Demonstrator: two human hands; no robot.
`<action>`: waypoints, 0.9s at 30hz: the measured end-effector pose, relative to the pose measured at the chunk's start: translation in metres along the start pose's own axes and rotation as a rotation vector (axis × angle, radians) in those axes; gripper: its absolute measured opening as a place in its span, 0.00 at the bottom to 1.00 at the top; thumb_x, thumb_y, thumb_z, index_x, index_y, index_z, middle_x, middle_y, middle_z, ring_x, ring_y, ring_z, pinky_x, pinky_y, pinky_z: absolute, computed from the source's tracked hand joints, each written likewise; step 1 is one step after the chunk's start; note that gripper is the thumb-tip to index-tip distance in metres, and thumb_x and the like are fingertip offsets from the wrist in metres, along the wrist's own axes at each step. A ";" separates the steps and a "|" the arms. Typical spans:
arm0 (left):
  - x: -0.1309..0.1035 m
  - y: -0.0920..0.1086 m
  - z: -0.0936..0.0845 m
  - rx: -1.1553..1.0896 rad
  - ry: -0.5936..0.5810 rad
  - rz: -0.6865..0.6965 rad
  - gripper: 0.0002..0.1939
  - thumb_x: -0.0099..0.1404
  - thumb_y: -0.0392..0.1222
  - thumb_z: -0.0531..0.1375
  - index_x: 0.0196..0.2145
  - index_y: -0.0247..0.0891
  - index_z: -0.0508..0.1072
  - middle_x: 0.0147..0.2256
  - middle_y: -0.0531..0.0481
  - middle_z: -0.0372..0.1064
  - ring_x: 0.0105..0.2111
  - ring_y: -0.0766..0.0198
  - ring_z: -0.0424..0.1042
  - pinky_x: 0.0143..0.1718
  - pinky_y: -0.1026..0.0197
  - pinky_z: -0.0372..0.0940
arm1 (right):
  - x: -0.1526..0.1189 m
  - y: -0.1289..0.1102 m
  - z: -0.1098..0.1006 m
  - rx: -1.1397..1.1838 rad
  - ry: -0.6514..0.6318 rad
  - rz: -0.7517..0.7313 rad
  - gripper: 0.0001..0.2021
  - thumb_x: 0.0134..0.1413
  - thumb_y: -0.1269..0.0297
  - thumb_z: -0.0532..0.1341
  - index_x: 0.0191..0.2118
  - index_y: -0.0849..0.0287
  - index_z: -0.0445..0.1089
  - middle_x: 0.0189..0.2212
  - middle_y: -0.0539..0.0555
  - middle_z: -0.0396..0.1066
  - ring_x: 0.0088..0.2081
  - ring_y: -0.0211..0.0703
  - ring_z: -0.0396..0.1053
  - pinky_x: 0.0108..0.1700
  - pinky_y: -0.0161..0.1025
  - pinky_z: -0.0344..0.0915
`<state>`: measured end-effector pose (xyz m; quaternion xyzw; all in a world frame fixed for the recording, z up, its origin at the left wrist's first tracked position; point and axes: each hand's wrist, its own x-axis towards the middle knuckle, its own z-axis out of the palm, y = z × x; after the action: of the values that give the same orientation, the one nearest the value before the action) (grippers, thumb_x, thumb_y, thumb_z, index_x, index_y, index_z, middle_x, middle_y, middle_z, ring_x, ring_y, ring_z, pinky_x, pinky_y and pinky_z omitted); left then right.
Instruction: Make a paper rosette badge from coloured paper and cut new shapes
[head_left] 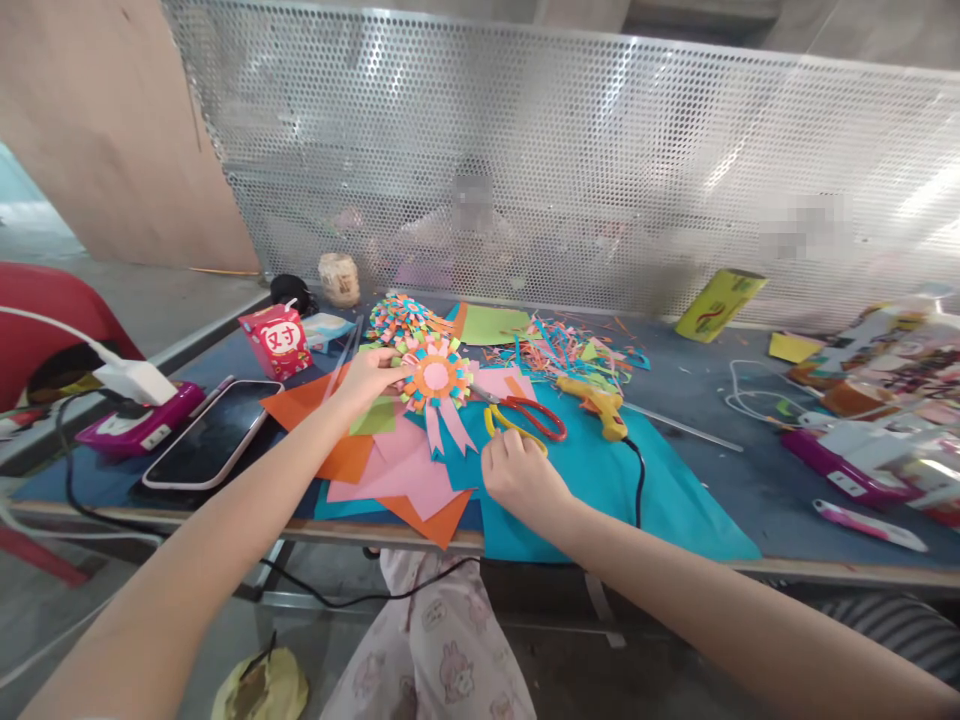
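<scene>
My left hand (371, 378) pinches the left edge of a paper rosette (437, 377). It has a pink centre, looped orange, blue and green petals, and two pink tails hanging down. My right hand (521, 470) is closed, low over blue paper (600, 500); whatever its fingers hold, if anything, is hidden. Scissors (536, 415) with red and yellow handles lie just beyond its knuckles, the yellow loop partly behind the hand. Pink sheets (397, 465) and orange sheets (349, 455) spread beneath the rosette. Several finished-looking rosettes (401, 318) are bunched behind it.
A yellow glue gun (596, 405) with a black cord lies right of the scissors. Paper shreds (566, 345) are heaped behind. At left are a phone (214, 435), a purple power strip (142, 420) and a red packet (276, 340). A perforated metal panel (562, 150) backs the table.
</scene>
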<state>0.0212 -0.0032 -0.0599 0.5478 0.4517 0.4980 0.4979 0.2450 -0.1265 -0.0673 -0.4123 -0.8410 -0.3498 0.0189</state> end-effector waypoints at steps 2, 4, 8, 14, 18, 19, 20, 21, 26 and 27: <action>0.002 -0.001 -0.002 0.002 0.018 0.003 0.20 0.40 0.47 0.71 0.30 0.34 0.73 0.21 0.54 0.66 0.18 0.71 0.65 0.21 0.66 0.67 | -0.001 -0.006 0.001 -0.022 -0.040 0.002 0.18 0.50 0.85 0.46 0.32 0.72 0.74 0.24 0.67 0.72 0.25 0.49 0.64 0.20 0.40 0.55; 0.003 -0.001 -0.004 0.006 0.043 0.012 0.21 0.41 0.48 0.70 0.30 0.34 0.73 0.21 0.54 0.66 0.18 0.71 0.64 0.22 0.66 0.67 | -0.001 -0.009 0.002 -0.027 -0.059 0.008 0.18 0.48 0.86 0.47 0.30 0.72 0.74 0.22 0.67 0.71 0.24 0.49 0.64 0.19 0.39 0.54; 0.001 0.000 -0.005 0.022 0.040 0.021 0.22 0.40 0.49 0.71 0.29 0.33 0.73 0.20 0.54 0.65 0.18 0.72 0.64 0.21 0.67 0.67 | 0.001 -0.001 0.001 -0.042 -0.098 -0.062 0.15 0.47 0.85 0.48 0.28 0.72 0.72 0.22 0.65 0.70 0.24 0.49 0.65 0.20 0.39 0.52; -0.001 0.003 -0.003 0.040 0.006 -0.014 0.22 0.41 0.50 0.70 0.30 0.33 0.71 0.19 0.56 0.64 0.18 0.73 0.63 0.22 0.67 0.66 | 0.004 0.017 0.001 -0.040 -0.186 -0.195 0.13 0.53 0.82 0.49 0.34 0.71 0.70 0.27 0.63 0.71 0.30 0.50 0.67 0.25 0.41 0.55; 0.000 0.006 -0.002 -0.022 -0.082 -0.120 0.23 0.40 0.47 0.71 0.33 0.33 0.72 0.20 0.58 0.63 0.17 0.75 0.61 0.19 0.69 0.63 | 0.007 0.023 -0.004 -0.005 -0.296 -0.117 0.15 0.56 0.81 0.46 0.37 0.69 0.69 0.31 0.63 0.71 0.33 0.53 0.68 0.25 0.42 0.55; 0.000 0.006 -0.002 -0.047 -0.098 -0.140 0.24 0.39 0.47 0.71 0.33 0.33 0.72 0.20 0.58 0.63 0.16 0.76 0.61 0.19 0.70 0.61 | 0.008 0.025 -0.007 0.027 -0.327 -0.091 0.15 0.56 0.80 0.46 0.38 0.69 0.69 0.32 0.64 0.71 0.34 0.53 0.69 0.26 0.41 0.55; 0.000 0.006 -0.002 -0.065 -0.108 -0.155 0.24 0.39 0.47 0.71 0.32 0.33 0.72 0.20 0.58 0.63 0.16 0.76 0.60 0.18 0.70 0.61 | 0.009 0.029 -0.010 0.065 -0.364 -0.059 0.15 0.57 0.80 0.46 0.40 0.68 0.69 0.34 0.64 0.71 0.35 0.53 0.69 0.26 0.41 0.55; 0.001 0.007 -0.002 -0.075 -0.113 -0.166 0.23 0.39 0.47 0.71 0.32 0.33 0.72 0.21 0.58 0.63 0.16 0.77 0.60 0.18 0.71 0.60 | 0.010 0.033 -0.013 0.111 -0.408 -0.023 0.15 0.57 0.80 0.47 0.40 0.67 0.69 0.36 0.64 0.72 0.37 0.53 0.70 0.26 0.40 0.56; 0.000 0.009 -0.002 0.019 -0.149 -0.202 0.21 0.42 0.49 0.70 0.28 0.33 0.71 0.18 0.57 0.62 0.16 0.74 0.61 0.16 0.70 0.59 | 0.000 0.059 -0.027 0.623 -0.591 -0.045 0.10 0.61 0.69 0.50 0.33 0.61 0.68 0.34 0.55 0.72 0.36 0.43 0.69 0.30 0.34 0.56; -0.001 0.009 -0.003 0.102 -0.161 -0.189 0.20 0.43 0.50 0.68 0.27 0.33 0.70 0.17 0.57 0.61 0.16 0.73 0.61 0.16 0.70 0.58 | -0.005 0.064 -0.029 0.764 -0.616 -0.122 0.12 0.61 0.66 0.51 0.30 0.61 0.67 0.30 0.53 0.71 0.34 0.41 0.68 0.30 0.34 0.56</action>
<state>0.0183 -0.0048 -0.0511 0.5654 0.4846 0.3796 0.5489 0.2862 -0.1208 -0.0104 -0.4103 -0.8982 0.1209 -0.1012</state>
